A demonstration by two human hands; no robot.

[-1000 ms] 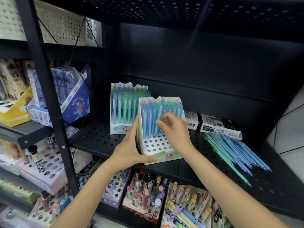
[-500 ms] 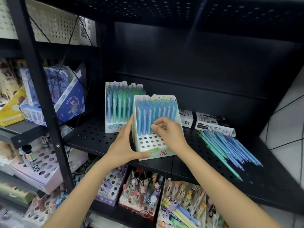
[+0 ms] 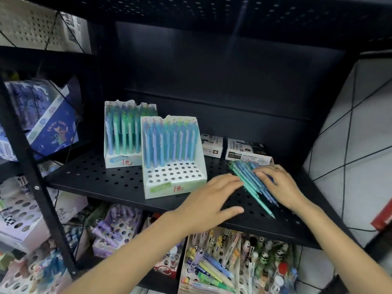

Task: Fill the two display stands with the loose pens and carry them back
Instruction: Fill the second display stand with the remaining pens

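Both hands are at the pile of loose pens (image 3: 252,183) lying near the right end of the black shelf (image 3: 101,179), close to its front edge. The right hand (image 3: 280,185) lies over the pile with its fingers nearly straight, pressing or raking the pens rather than gripping them. The left hand (image 3: 210,200) comes in from the other side, fingers spread and relaxed, its fingertips touching the pile's left edge and its thumb low over the shelf; it holds nothing. Set this way, 1 hand on each flank, they look ready to squeeze the pens into a bundle that can be lifted.

The front stand (image 3: 174,164) sits near the middle of the shelf by the front edge, angled toward the person, probably so its holes are easy to reach. Its back rows hold blue and green pens upright; the 3 or so front rows of holes are empty, so filling is not finished. The back stand (image 3: 125,136) is behind and to the left, partly hidden by the front one, and looks full. 2 small boxes (image 3: 244,151) rest toward the back edge, just behind the pile.

Next step, as I judge it, is gathering a handful and feeding the empty holes.
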